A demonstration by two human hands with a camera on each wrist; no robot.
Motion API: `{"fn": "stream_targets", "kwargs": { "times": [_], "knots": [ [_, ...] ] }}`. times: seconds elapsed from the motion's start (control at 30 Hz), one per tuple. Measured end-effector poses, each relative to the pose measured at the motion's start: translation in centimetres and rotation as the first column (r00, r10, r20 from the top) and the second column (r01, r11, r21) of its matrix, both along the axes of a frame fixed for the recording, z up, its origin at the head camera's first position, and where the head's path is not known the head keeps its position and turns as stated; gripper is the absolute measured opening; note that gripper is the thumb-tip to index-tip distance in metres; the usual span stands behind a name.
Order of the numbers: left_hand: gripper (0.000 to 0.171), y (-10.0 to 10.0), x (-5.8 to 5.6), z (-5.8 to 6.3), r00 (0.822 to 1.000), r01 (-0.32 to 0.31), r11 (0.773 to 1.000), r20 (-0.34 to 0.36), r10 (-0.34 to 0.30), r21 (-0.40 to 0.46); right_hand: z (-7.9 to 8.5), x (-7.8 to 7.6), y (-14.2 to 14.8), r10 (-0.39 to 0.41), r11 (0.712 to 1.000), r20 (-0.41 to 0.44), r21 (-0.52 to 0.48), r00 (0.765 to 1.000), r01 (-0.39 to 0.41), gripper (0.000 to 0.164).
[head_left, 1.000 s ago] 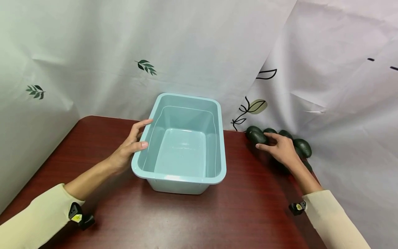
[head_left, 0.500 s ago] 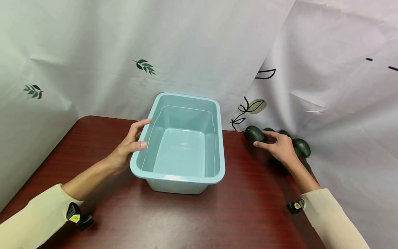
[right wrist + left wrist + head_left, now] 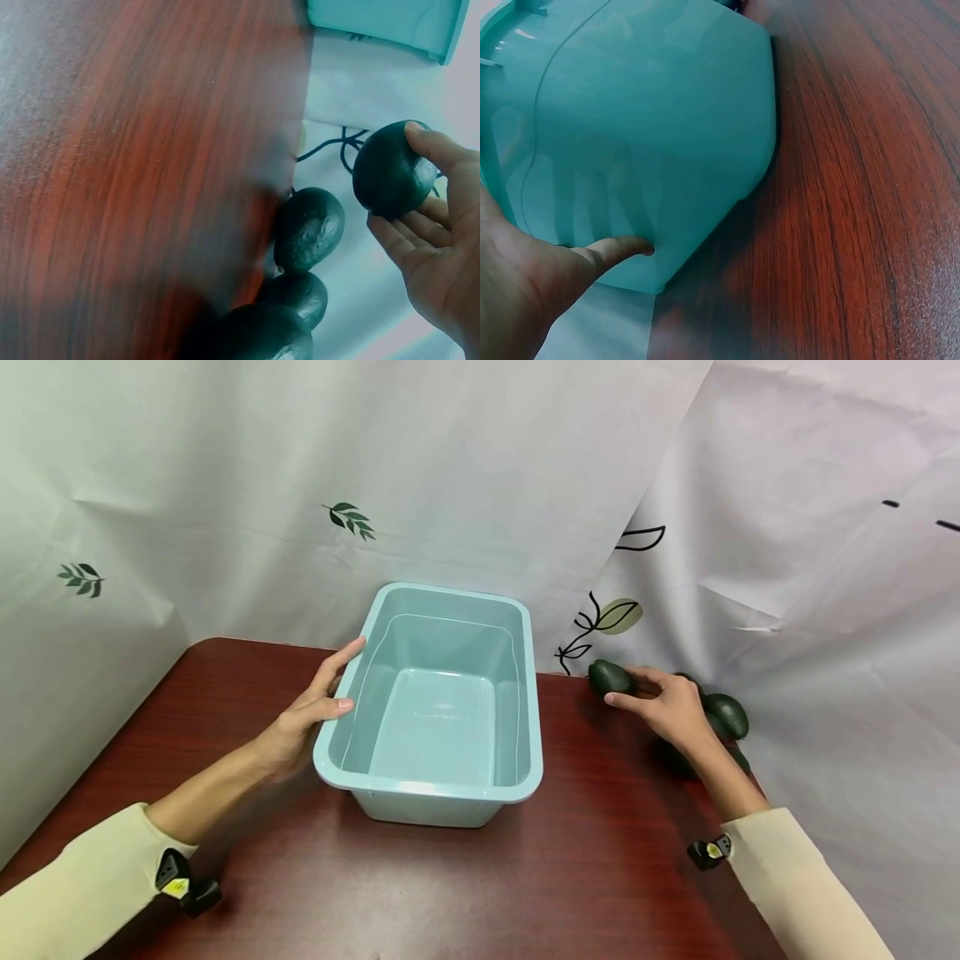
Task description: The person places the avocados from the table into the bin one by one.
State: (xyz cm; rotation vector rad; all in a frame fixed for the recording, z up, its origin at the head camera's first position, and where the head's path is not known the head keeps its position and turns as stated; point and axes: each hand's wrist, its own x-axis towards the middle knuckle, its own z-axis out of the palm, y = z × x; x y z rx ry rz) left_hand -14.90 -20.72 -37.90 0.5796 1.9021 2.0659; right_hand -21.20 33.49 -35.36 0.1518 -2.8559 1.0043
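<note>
Green, one avocado (image 3: 609, 677) sits in the right hand (image 3: 675, 707).

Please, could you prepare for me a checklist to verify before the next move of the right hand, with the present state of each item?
1. Right hand holds one dark green, oval, avocado-like fruit: ok, between thumb and fingers.
2. Held fruit is apart from the other dark green fruits: ok, a gap shows.
3. Light blue, rectangular plastic basin has its opening upward: ok.
4. Left hand touches the basin's left side: ok.
5. Left hand's hold is firm: cannot tell.
6. Held fruit is above the basin, if that is the destination: not ok, it is to the right.
</note>
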Motion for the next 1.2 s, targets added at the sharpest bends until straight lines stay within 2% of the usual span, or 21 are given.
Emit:
{"fn": "stream_targets", "kwargs": {
  "times": [0.23,0.53,0.9,1.2],
  "knots": [
    [0.068,0.3,-0.2,-0.3,0.999,-0.029,1.0,-0.042,0.029,0.005,0.9,-0.1,-0.4,-0.003,1.0,0.004,-0.014,1.0,0.003,0.077],
    [0.066,0.1,-0.3,-0.4,0.997,-0.043,0.999,-0.061,0.043,-0.008,2.3,-0.1,-1.6,0.012,1.0,-0.01,-0.006,1.0,-0.012,0.075],
    [0.067,-0.6,0.9,-1.3,0.995,-0.08,0.996,-0.055,0.078,-0.036,2.3,-0.1,-4.0,0.035,0.997,-0.004,-0.062,0.999,-0.035,0.074],
    [0.066,0.1,0.1,-0.7,0.996,-0.066,0.997,-0.067,0.064,-0.031,3.8,0.3,-4.9,0.052,0.992,-0.064,-0.115,0.997,-0.06,0.068]
  ]
}}
